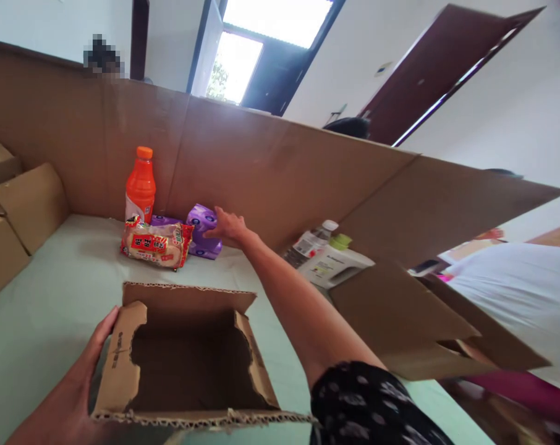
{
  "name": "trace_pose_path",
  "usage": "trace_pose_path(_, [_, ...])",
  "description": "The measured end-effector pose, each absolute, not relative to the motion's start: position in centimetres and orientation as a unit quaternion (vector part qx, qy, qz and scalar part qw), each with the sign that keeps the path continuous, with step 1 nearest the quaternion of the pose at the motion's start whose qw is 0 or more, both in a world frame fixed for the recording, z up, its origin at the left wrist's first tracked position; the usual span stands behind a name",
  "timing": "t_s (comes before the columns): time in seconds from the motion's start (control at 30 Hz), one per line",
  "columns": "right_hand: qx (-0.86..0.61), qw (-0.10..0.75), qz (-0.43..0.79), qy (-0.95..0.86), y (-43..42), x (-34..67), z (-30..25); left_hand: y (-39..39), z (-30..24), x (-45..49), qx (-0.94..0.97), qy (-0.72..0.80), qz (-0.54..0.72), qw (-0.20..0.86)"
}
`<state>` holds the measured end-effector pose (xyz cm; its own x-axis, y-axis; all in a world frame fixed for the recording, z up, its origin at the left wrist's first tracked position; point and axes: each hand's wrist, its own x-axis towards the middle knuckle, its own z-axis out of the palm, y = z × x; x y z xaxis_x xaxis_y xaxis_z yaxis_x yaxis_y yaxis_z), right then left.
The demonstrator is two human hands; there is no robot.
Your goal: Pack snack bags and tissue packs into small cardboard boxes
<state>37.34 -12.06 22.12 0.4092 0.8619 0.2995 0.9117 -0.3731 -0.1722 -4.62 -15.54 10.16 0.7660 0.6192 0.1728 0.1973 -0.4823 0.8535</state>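
An open cardboard box (122,364) stands on the pale green table near me. My left hand (92,352) rests flat against the box's left flap, fingers stretched. My right hand (228,225) reaches far across the table and touches a purple packet (201,222) with its fingers closing on it. Next to the packet lies a red and white snack bag (154,245), and behind it stands an orange drink bottle (140,185).
A tall cardboard wall (261,167) rings the table's back. Smaller cardboard boxes (25,204) sit at the left. A clear water bottle (308,244) and a white carton (335,264) lie at the right, beside a flattened box (400,315). Other people are beyond the wall.
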Motion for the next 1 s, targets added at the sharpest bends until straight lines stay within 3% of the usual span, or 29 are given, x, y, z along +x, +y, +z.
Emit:
trace_pose_path(0.17, [-0.847, 0.267, -0.059, -0.455, -16.3, 37.5, 22.9, -15.4, 10.1, -4.2, 0.828, 0.223, 0.219, 0.465])
trace_pose_path(0.3, [-0.684, 0.554, 0.032, -0.474, -23.7, 34.3, 24.6, -15.2, 10.8, -3.7, 0.814, 0.201, 0.219, 0.500])
trace_pose_path(0.37, [-0.585, 0.617, 0.121, -0.513, -27.1, 31.3, 25.2, -15.1, 11.0, -3.6, 0.810, 0.191, 0.228, 0.506])
trace_pose_path(0.5, [-0.611, 0.472, 0.181, -0.609, -30.9, 25.4, 26.3, -14.8, 11.0, -3.7, 0.807, 0.179, 0.240, 0.509])
trace_pose_path(0.67, [-0.717, 0.080, 0.039, -0.692, -31.5, 21.9, 28.7, -15.1, 11.4, -3.4, 0.798, 0.155, 0.249, 0.527])
trace_pose_path(0.73, [-0.719, -0.028, 0.040, -0.693, -31.0, 21.1, 29.4, -15.3, 11.7, -3.4, 0.799, 0.155, 0.245, 0.527])
trace_pose_path(0.83, [-0.704, -0.121, 0.064, -0.697, -29.3, 19.8, 29.1, -15.3, 11.8, -3.4, 0.806, 0.150, 0.245, 0.518])
trace_pose_path(1.0, [-0.678, -0.184, 0.103, -0.704, -26.7, 18.5, 25.7, -15.0, 11.4, -3.3, 0.814, 0.143, 0.244, 0.507])
